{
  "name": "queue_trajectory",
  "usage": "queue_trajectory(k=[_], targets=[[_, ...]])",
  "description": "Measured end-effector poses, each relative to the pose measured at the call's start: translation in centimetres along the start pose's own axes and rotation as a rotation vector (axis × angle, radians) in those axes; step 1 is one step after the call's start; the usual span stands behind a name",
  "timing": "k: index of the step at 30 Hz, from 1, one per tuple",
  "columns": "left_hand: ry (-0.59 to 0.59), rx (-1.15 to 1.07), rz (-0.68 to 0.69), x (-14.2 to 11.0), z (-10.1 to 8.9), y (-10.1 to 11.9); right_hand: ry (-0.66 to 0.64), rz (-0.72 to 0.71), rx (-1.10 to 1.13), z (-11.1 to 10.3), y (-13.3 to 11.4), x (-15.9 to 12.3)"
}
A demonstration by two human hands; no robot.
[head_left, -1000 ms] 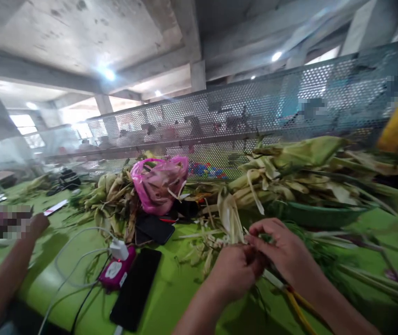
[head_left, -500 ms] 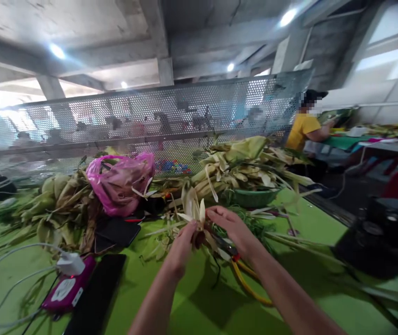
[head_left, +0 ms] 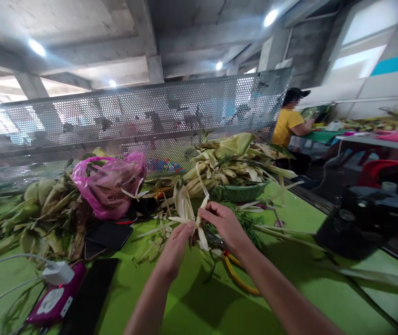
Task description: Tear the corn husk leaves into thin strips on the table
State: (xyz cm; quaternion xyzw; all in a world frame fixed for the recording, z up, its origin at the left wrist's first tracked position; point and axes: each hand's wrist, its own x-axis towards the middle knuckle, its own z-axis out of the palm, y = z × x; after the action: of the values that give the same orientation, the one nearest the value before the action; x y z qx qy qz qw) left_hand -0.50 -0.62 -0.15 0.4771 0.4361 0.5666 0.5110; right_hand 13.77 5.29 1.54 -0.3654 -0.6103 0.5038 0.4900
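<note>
Left hand (head_left: 176,244) pinches the husk piece (head_left: 202,238) over the bench (head_left: 279,267); right hand (head_left: 226,222) has one of its strips between thumb and fingers. Looks partway: strips gathered where the hands meet, ends splayed, not yet secured as far as visible. Husk pile (head_left: 235,146) behind looks unworked.

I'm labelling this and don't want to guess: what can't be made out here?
All in the head view:
- Left hand: most fingertips, hidden behind the hand itself and husk strips.
- Yellow-handled tool: partly covered by the right forearm.
- Black phone: near end cut off by the bottom edge.
- Pink bag: contents unclear through its plastic.
- People behind the perforated screen: blurred by its mesh.
</note>
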Motion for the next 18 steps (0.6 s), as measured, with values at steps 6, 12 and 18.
queue_trajectory(k=[6, 12, 18], targets=[[0.12, 0.015, 0.096, 0.5, -0.6, 0.0, -0.18, 0.041, -0.148, 0.6, -0.1, -0.6], [0.22, -0.126, -0.007, 0.8, -0.6, -0.4, -0.206, 0.042, -0.04, 1.4, -0.9, -1.0], [0.219, -0.392, 0.005, 1.1, -0.5, -0.5, -0.143, 0.141, 0.107, 1.1, -1.2, -1.0]])
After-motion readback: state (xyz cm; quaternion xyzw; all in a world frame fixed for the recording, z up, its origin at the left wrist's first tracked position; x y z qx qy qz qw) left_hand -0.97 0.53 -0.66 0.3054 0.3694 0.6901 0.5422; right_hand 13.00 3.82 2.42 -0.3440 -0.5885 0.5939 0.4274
